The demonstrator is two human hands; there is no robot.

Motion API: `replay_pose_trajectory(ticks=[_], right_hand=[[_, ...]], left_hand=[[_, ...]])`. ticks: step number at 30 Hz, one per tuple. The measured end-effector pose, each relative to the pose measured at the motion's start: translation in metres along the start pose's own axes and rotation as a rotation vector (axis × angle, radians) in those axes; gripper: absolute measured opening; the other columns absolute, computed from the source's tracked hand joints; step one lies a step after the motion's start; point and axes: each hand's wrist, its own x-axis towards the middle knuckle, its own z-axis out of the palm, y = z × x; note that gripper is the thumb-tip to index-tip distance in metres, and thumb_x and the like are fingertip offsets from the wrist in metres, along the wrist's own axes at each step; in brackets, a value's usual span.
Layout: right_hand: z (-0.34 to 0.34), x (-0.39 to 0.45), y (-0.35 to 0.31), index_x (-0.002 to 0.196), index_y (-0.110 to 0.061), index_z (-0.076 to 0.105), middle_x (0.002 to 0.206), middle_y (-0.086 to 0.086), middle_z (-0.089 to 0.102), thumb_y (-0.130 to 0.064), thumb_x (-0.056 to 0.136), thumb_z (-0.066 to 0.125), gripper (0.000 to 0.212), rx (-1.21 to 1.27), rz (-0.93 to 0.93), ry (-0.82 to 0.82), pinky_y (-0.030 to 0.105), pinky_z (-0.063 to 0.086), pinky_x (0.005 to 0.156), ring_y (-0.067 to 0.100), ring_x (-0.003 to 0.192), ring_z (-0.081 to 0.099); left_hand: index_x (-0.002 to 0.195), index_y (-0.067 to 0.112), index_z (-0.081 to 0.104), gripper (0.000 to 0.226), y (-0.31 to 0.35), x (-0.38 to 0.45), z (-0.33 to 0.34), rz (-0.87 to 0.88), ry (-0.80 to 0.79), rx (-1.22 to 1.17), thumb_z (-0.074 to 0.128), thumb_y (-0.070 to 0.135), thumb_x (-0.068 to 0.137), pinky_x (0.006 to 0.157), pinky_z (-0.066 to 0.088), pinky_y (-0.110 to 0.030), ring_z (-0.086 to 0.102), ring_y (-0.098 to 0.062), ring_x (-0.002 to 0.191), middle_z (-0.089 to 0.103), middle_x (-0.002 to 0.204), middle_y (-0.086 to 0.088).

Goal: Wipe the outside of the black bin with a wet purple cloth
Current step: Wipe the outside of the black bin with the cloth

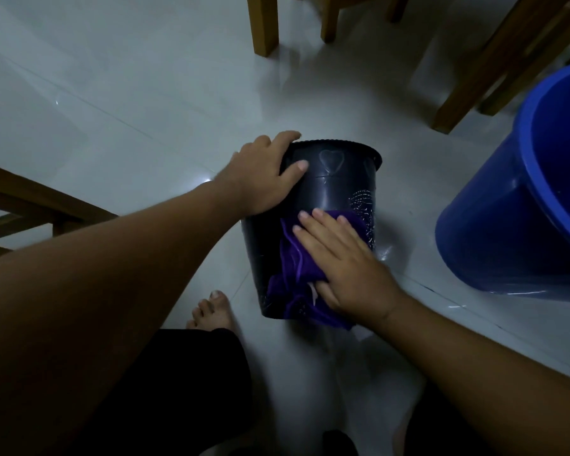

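Note:
The black bin (336,185) lies tilted on the white tiled floor, its rim pointing away from me and a heart shape embossed near the rim. My left hand (264,174) grips the bin's upper left side by the rim, thumb over the wall. My right hand (346,261) presses flat, fingers spread, on the purple cloth (297,268), which is bunched against the bin's near side down to its base. White streaks show on the bin's right wall.
A big blue bucket (494,225) stands close on the right. Wooden chair legs (262,24) rise behind the bin, and more wooden furniture (30,205) sits at the left. My bare foot (211,312) rests just left of the bin's base.

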Motion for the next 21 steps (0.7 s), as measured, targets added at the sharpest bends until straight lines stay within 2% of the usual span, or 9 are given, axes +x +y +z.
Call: replay_pose_trajectory(ticks=[2, 4, 7, 9, 12, 16, 18, 21], right_hand=[[-0.007, 0.015, 0.004, 0.154, -0.009, 0.031, 0.163, 0.009, 0.024, -0.035, 0.085, 0.042, 0.074, -0.001, 0.063, 0.029, 0.039, 0.002, 0.123, 0.023, 0.152, 0.012], [-0.015, 0.03, 0.005, 0.155, -0.011, 0.029, 0.164, 0.008, 0.021, -0.034, 0.083, 0.039, 0.076, 0.038, 0.132, 0.056, 0.035, -0.003, 0.123, 0.022, 0.153, 0.008], [-0.02, 0.034, -0.001, 0.156, -0.011, 0.026, 0.165, 0.007, 0.017, -0.032, 0.082, 0.039, 0.078, 0.09, 0.141, 0.05, 0.033, -0.008, 0.122, 0.021, 0.153, 0.003], [-0.014, 0.02, -0.011, 0.154, -0.009, 0.03, 0.164, 0.009, 0.021, -0.032, 0.081, 0.042, 0.078, 0.066, 0.114, 0.049, 0.038, -0.003, 0.123, 0.024, 0.153, 0.008], [0.001, -0.011, -0.021, 0.153, -0.008, 0.033, 0.162, 0.011, 0.027, -0.035, 0.08, 0.049, 0.079, -0.014, 0.014, 0.004, 0.043, 0.005, 0.123, 0.026, 0.152, 0.014], [0.003, -0.021, -0.009, 0.151, -0.008, 0.036, 0.158, 0.012, 0.034, -0.035, 0.079, 0.054, 0.079, -0.026, -0.056, 0.004, 0.043, 0.009, 0.123, 0.029, 0.149, 0.022], [-0.002, -0.013, -0.003, 0.151, -0.009, 0.037, 0.154, 0.014, 0.036, -0.035, 0.08, 0.053, 0.077, -0.036, -0.017, 0.022, 0.041, 0.006, 0.124, 0.031, 0.147, 0.024], [-0.016, 0.012, 0.002, 0.153, -0.013, 0.032, 0.154, 0.011, 0.032, -0.036, 0.084, 0.044, 0.074, -0.032, 0.135, 0.062, 0.031, -0.007, 0.121, 0.028, 0.148, 0.018]], left_hand=[[0.134, 0.029, 0.041, 0.046, -0.004, 0.0, 0.001, 0.012, 0.015, -0.026, 0.046, 0.049, 0.092, 0.095, 0.044, -0.046, 0.055, -0.038, 0.107, 0.056, 0.114, -0.017], [0.129, 0.026, 0.044, 0.039, -0.008, 0.003, -0.001, 0.008, 0.0, -0.078, 0.05, 0.041, 0.094, 0.09, 0.043, -0.04, 0.053, -0.033, 0.105, 0.054, 0.11, -0.013], [0.123, 0.02, 0.046, 0.034, -0.014, 0.001, -0.004, 0.049, -0.04, -0.143, 0.052, 0.035, 0.093, 0.086, 0.039, -0.034, 0.051, -0.027, 0.101, 0.052, 0.109, -0.009], [0.121, 0.016, 0.047, 0.036, -0.018, -0.007, -0.002, 0.098, -0.055, -0.126, 0.05, 0.037, 0.091, 0.087, 0.041, -0.038, 0.051, -0.026, 0.099, 0.053, 0.108, -0.011], [0.129, 0.012, 0.046, 0.042, -0.022, -0.017, 0.006, 0.152, -0.007, -0.075, 0.047, 0.033, 0.092, 0.095, 0.04, -0.045, 0.049, -0.033, 0.104, 0.052, 0.113, -0.016], [0.143, 0.019, 0.037, 0.052, -0.007, -0.018, 0.005, 0.196, 0.004, -0.058, 0.045, 0.025, 0.092, 0.099, 0.038, -0.045, 0.047, -0.032, 0.111, 0.052, 0.122, -0.014], [0.14, 0.021, 0.04, 0.052, -0.001, -0.015, 0.006, 0.144, 0.004, -0.083, 0.044, 0.028, 0.089, 0.099, 0.039, -0.049, 0.047, -0.034, 0.112, 0.052, 0.122, -0.013], [0.132, 0.023, 0.041, 0.047, 0.0, -0.015, 0.008, 0.043, -0.008, -0.099, 0.041, 0.041, 0.089, 0.099, 0.038, -0.052, 0.046, -0.03, 0.113, 0.052, 0.125, -0.009]])
